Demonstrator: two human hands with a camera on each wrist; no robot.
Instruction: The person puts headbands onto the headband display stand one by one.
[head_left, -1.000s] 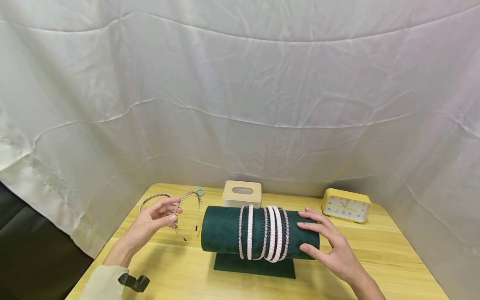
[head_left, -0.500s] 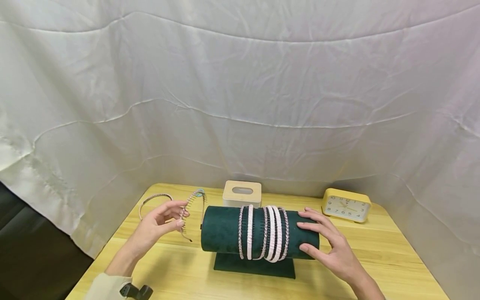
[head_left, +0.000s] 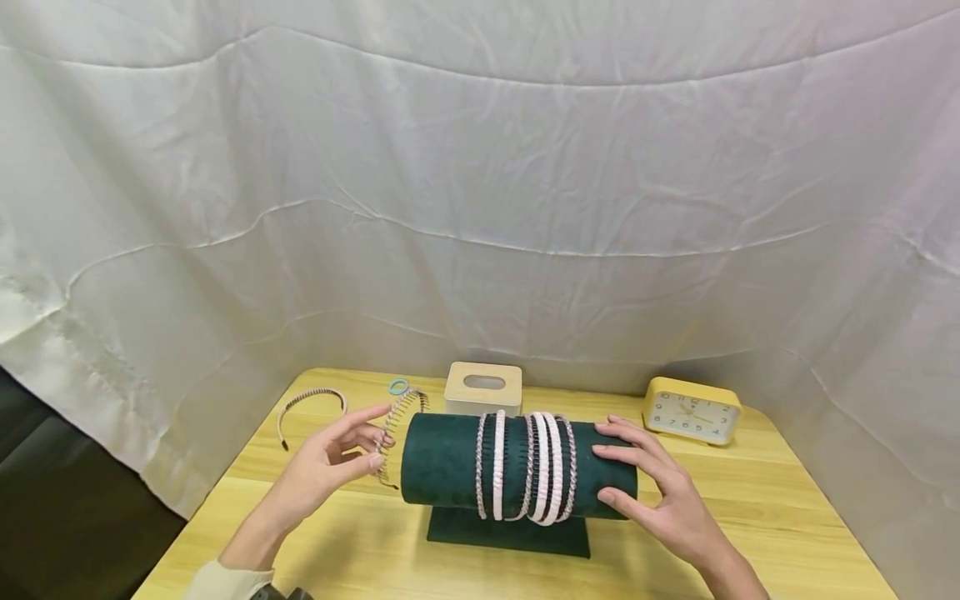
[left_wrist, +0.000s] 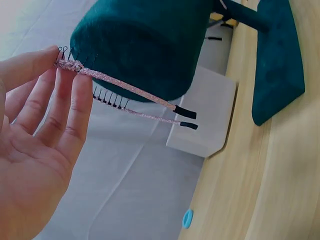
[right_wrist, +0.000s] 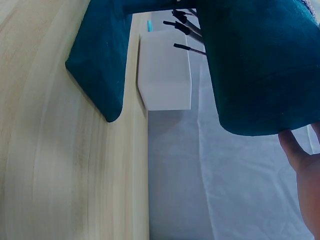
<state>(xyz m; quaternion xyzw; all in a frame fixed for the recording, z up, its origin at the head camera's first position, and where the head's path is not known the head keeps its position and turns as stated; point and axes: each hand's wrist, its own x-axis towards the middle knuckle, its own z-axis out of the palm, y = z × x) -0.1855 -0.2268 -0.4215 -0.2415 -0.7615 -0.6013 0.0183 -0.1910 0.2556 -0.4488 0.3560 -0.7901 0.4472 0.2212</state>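
My left hand [head_left: 330,462] pinches a thin pinkish braided headband [left_wrist: 132,91] with black comb teeth and black tips. The headband hangs at the left end of a dark green velvet roll stand [head_left: 442,458]; in the left wrist view it passes in front of the roll's round end. Several headbands, white ones [head_left: 499,467] and pinkish braided ones, sit round the roll's middle and right part. My right hand [head_left: 663,492] rests on the roll's right end with its fingers spread. In the right wrist view, little of that hand [right_wrist: 307,175] shows.
Another toothed headband [head_left: 311,392] lies at the table's back left. A light blue ring [head_left: 398,387] lies behind the held headband. The tissue box [head_left: 483,386] stands behind the roll, and a yellow alarm clock [head_left: 692,410] at the back right. Grey curtains [head_left: 480,208] surround the wooden table.
My left hand has moved right with the headband, bringing it from over the table to the roll's left end. My right hand has stayed on the roll.
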